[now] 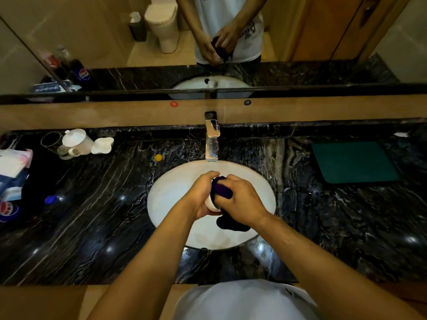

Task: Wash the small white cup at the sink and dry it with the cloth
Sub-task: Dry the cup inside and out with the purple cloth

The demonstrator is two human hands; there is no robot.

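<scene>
i'm into the drying: my left hand (203,195) curls round the small white cup (211,204) above the sink (166,192), my right hand (242,202) grips the dark cloth (221,189) stuffed into it; no water runs from the tap (212,144), so washing looks done

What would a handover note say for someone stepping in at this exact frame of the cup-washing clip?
Left hand: grips the small white cup over the sink.
Right hand: holds the dark cloth bunched against the cup's top; a loose end hangs below.
Faucet: no water visibly running.
Done: washing appears finished; drying is under way.
Left: finish wiping the cup, then probably set it and the cloth down on the counter.
</scene>
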